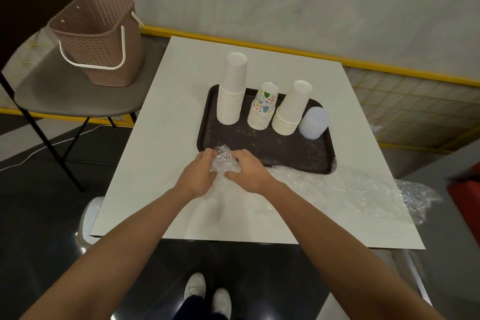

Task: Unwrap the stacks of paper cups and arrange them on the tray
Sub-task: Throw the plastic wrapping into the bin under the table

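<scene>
Grey plaster wall and a yellow floor rail frame a white worktop (pixel 161 117), with a brown perforated basket (pixel 97 39) sitting on a chair seat (pixel 67 96) off to the left.

On the dark brown tray (pixel 272 148) four stacks already stand upside down in a row along the far side: a tall white cup stack (pixel 232 88), a shorter printed cup stack (pixel 263 106) with coloured drawings, another white cup stack (pixel 291 109), and at the right end a squat translucent cup stack (pixel 313 122). None of them shows any wrapping, so the unwrapping and placing look essentially done; I see no wrapped stack left on the worktop. What remains appears to be clearing the wrap, and perhaps tidying the row.

A long sheet of clear plastic wrap (pixel 350 189) trails from the tray's near edge across the worktop and over its right side. Its left end is being bunched into a crumpled wad (pixel 223 161) at the tray's near left corner.

Both hands are on that wad. The left hand (pixel 198 175) has its fingers curled inward, closing round the left side of the plastic. The right hand (pixel 246 173) presses in from the right, fingers bent and gripping the wrap, thumb tucked under. The two hands nearly meet, squeezing the plastic between them.
</scene>
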Action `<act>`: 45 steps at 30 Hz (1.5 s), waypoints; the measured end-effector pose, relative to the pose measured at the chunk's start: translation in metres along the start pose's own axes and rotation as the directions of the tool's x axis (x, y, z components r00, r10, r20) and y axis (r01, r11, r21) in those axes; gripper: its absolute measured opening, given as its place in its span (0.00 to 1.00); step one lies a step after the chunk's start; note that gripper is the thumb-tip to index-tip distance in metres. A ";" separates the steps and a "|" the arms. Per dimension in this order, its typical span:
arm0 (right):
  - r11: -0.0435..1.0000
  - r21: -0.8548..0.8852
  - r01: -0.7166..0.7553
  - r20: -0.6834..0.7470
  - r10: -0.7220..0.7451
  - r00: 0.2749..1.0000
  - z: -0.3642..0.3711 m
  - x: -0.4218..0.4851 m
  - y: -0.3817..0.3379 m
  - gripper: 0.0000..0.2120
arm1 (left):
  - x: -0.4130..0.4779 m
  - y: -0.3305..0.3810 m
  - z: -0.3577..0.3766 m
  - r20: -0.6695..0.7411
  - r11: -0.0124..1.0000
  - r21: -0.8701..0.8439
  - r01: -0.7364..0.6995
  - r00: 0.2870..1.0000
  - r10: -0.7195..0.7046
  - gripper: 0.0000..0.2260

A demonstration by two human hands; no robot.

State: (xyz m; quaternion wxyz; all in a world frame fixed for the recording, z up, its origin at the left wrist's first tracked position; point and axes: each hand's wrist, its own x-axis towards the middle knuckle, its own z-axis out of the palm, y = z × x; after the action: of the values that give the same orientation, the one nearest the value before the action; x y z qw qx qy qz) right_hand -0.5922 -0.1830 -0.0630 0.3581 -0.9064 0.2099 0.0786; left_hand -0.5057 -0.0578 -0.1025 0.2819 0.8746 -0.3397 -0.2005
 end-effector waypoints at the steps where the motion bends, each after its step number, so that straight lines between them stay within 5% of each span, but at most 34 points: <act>1: 1.000 0.022 0.010 -0.011 -0.010 1.000 0.000 0.001 -0.003 0.26 | 0.001 0.000 -0.003 -0.016 1.000 -0.014 0.001 1.000 -0.001 0.16; 9: 0.989 0.078 0.128 0.017 -0.129 0.991 0.009 0.009 -0.032 0.48 | -0.011 0.002 -0.035 -0.035 0.930 -0.357 0.089 0.993 -0.109 0.08; 20: 0.980 0.057 0.190 -0.016 -0.190 0.982 0.061 0.019 -0.086 0.19 | -0.056 -0.038 -0.068 -0.041 0.704 -0.694 0.147 0.969 -0.244 0.13; 23: 0.976 0.081 0.203 -0.022 -0.202 0.979 0.079 0.025 -0.111 0.15 | -0.066 -0.061 -0.080 -0.113 0.721 -0.679 0.137 0.951 -0.287 0.17; 27: 0.975 0.108 0.192 -0.011 -0.192 0.981 0.111 0.033 -0.152 0.13 | -0.082 -0.099 -0.104 -0.075 0.746 -0.644 0.171 0.956 -0.284 0.22; 32: 0.980 0.120 0.162 0.029 -0.166 0.986 0.162 0.044 -0.204 0.14 | -0.111 -0.158 -0.141 0.063 0.531 -0.823 0.201 0.962 -0.266 0.16; 38: 0.984 0.171 0.050 0.105 -0.069 0.992 0.228 0.053 -0.244 0.17 | -0.136 -0.250 -0.151 0.136 0.455 -0.848 0.270 0.942 -0.307 0.15; 45: 0.921 0.337 -0.196 0.269 0.105 0.957 0.300 0.076 -0.235 0.27 | -0.130 -0.328 -0.115 0.059 0.542 -0.781 0.310 0.901 -0.431 0.13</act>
State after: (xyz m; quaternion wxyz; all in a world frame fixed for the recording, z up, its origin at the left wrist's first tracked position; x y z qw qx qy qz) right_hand -0.4191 0.1504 -0.1598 0.5340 -0.7896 0.2443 0.1777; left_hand -0.3753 0.2748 -0.2009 0.6036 0.7305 -0.0064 -0.3194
